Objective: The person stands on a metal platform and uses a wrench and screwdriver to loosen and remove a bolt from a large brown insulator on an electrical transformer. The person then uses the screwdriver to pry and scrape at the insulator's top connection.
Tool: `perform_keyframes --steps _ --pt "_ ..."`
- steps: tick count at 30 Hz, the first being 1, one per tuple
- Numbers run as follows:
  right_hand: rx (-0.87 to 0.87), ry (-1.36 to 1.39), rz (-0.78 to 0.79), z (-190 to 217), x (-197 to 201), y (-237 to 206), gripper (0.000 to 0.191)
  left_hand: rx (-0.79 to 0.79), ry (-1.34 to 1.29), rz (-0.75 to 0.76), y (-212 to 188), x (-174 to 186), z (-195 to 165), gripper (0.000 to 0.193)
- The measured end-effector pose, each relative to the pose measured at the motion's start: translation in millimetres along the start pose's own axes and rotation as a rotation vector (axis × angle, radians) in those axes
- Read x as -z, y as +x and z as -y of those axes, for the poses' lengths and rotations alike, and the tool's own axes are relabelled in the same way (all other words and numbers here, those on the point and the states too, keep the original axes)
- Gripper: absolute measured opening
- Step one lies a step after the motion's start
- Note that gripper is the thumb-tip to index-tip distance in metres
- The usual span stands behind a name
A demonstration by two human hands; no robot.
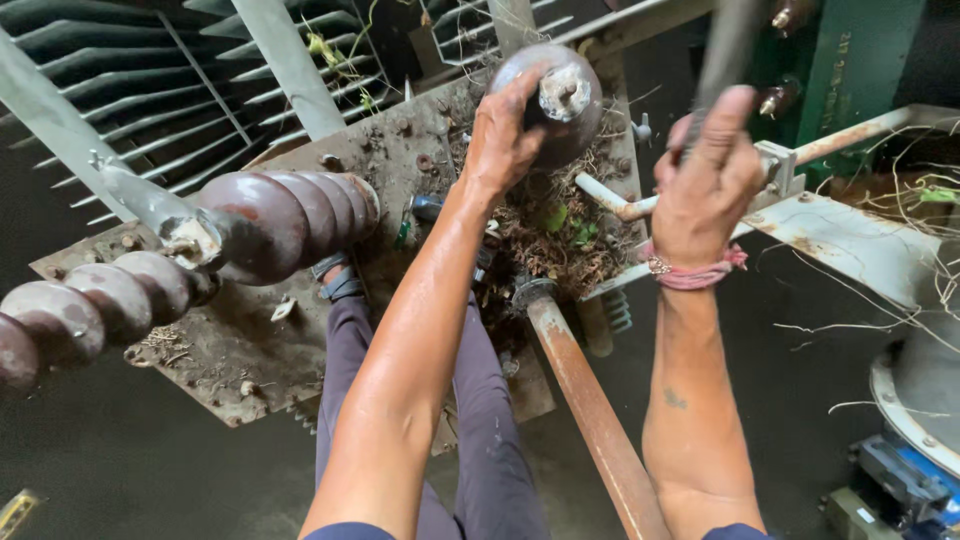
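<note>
My left hand (505, 135) wraps around the side of a dark brown ribbed insulator (560, 100) with a grimy metal stud on its top. My right hand (705, 180), a pink cord tied at its wrist, grips a dark vertical rod (725, 45) that rises out of the top of the view. Both arms reach forward over my legs in dark trousers (480, 400). The insulator stands on a rusty, dirt-covered metal top plate (230, 340).
Two more brown ribbed insulators (280, 220) (90, 305) stand at the left. Grey cooling fins (130, 80) fill the upper left. A rusty pipe (590, 410) runs down the middle. Dry roots and leaves (560, 230) lie on the plate. Green frame (850, 60) and blue part (910, 480) at right.
</note>
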State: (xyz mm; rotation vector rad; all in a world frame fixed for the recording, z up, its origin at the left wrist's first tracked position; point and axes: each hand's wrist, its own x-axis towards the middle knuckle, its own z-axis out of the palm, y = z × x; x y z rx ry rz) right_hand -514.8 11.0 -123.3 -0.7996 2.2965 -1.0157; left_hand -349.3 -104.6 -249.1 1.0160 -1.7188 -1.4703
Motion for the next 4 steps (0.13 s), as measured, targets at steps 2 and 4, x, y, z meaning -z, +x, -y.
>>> perform_keyframes --steps 2,4 --pt "0.024 0.096 -0.126 -23 -28 -10 0.083 0.010 -0.036 0.024 -4 2 3 0.072" --pt "-0.043 -0.285 0.047 -39 -52 3 0.087 0.003 0.013 0.016 5 2 1 0.076"
